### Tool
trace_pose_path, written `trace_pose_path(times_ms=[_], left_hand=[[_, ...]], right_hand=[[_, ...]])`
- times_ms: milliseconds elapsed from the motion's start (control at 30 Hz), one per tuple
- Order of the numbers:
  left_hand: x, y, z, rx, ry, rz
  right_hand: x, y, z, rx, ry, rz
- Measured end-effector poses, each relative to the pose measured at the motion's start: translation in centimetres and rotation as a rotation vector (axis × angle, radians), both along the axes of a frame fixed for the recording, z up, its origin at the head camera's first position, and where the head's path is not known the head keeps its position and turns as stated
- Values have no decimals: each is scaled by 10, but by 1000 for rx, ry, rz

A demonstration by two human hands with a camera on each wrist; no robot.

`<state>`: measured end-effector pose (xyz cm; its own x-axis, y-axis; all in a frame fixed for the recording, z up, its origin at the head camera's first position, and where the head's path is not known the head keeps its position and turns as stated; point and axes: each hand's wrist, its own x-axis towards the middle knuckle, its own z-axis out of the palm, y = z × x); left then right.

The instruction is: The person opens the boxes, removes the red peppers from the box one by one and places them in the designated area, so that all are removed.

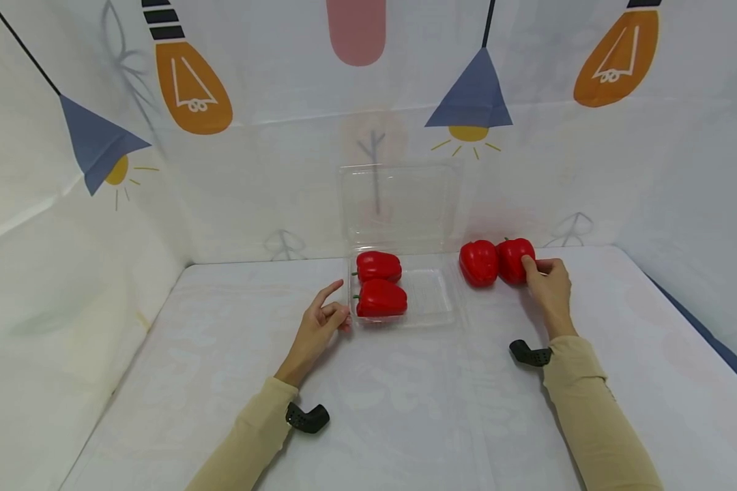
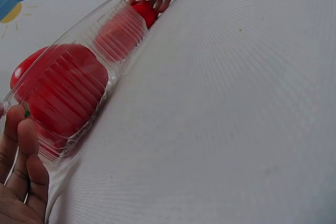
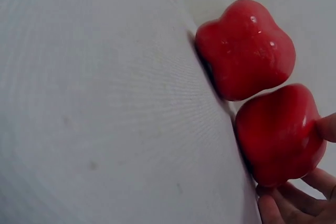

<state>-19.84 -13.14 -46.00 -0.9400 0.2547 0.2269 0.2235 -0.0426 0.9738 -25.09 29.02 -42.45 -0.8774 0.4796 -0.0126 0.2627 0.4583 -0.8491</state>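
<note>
Two red bell peppers lie on their sides in the left half of a clear plastic box, the rear pepper (image 1: 379, 266) just behind the front pepper (image 1: 382, 299); their green stems point left. My left hand (image 1: 323, 326) touches the left edge of the clear box (image 1: 430, 315), index finger extended. To the right of the box, a red bell pepper (image 1: 479, 263) stands on the table beside another red bell pepper (image 1: 513, 259). My right hand (image 1: 550, 290) grips that rightmost pepper, with the thumb (image 3: 328, 127) on one side and fingers (image 3: 294, 203) on the other.
The box's transparent lid (image 1: 399, 204) stands raised against the patterned backdrop (image 1: 270, 177). A white cloth covers the table (image 1: 405, 409). Black wrist devices sit on the left wrist (image 1: 307, 418) and right wrist (image 1: 530, 354).
</note>
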Motion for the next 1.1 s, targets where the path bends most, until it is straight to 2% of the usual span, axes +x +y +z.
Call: trace_pose_path(times_ms=[333, 1100], left_hand=[[-1, -1, -1, -4, 10, 0], [1, 1, 2, -1, -1, 0]], right_hand=[[-1, 0, -1, 43, -5, 6], [-2, 0, -1, -5, -59, 57]])
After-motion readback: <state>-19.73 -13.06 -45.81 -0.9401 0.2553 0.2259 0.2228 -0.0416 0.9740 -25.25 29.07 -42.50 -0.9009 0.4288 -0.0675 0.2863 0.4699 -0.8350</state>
